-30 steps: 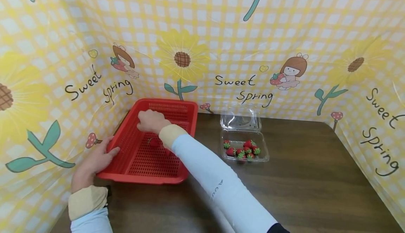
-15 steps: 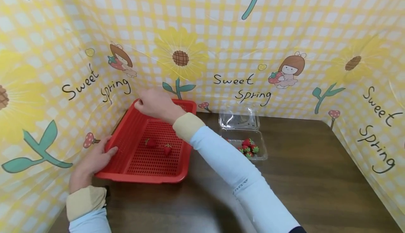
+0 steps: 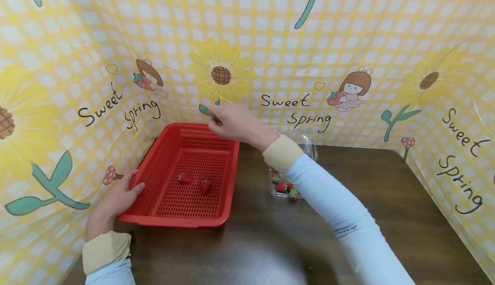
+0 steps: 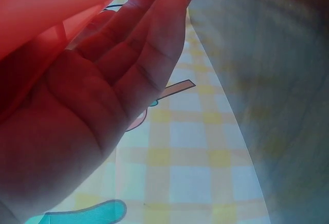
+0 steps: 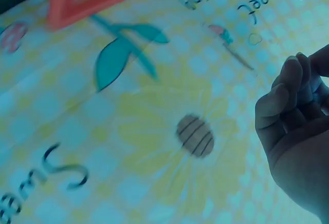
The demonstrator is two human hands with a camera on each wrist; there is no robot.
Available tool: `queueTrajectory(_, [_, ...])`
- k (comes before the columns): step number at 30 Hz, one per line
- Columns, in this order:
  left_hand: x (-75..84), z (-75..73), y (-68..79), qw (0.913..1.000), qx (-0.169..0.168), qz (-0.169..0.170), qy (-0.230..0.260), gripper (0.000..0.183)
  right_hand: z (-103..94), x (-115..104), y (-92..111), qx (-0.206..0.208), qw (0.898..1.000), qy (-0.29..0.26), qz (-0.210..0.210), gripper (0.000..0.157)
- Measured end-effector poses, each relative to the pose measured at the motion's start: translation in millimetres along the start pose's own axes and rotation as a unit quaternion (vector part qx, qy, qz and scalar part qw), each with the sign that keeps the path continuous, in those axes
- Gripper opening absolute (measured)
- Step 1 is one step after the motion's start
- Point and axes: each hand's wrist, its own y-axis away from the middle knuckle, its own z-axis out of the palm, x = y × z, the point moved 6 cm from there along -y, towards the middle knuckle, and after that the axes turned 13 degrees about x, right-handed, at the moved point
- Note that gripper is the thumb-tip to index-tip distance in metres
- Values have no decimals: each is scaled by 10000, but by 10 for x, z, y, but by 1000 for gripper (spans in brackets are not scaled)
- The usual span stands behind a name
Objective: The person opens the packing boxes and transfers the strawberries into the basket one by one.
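Two strawberries, one [image 3: 186,178] beside the other [image 3: 206,186], lie on the slotted floor of a red plastic basket [image 3: 174,220]. My left hand [image 3: 117,197] grips the basket's left rim, with the thumb over the edge; in the left wrist view its fingers reach along the outside of the red wall. Raised above the basket's far right corner is my right hand [image 3: 241,124]. In the right wrist view its fingers are loosely curled with nothing between them. A clear plastic box [image 3: 272,194] holds several strawberries [image 3: 281,186], partly hidden by the right sleeve.
The box's clear lid [image 3: 311,147] stands raised at its back, half behind the right forearm. All sit on a dark wooden table [image 3: 386,199]. Yellow checked cloth [image 3: 406,31] with printed flowers walls the table at the back and both sides.
My right hand has risen out of the basket and swung right toward the clear box, uncovering the two strawberries in the basket. The left hand keeps its grip on the rim.
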Motion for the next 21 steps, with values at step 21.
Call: queueTrajectory(21, [-43, 38, -14, 9996, -103, -72, 263, 70, 180, 989, 1531, -873, 9913, 311, 935, 20])
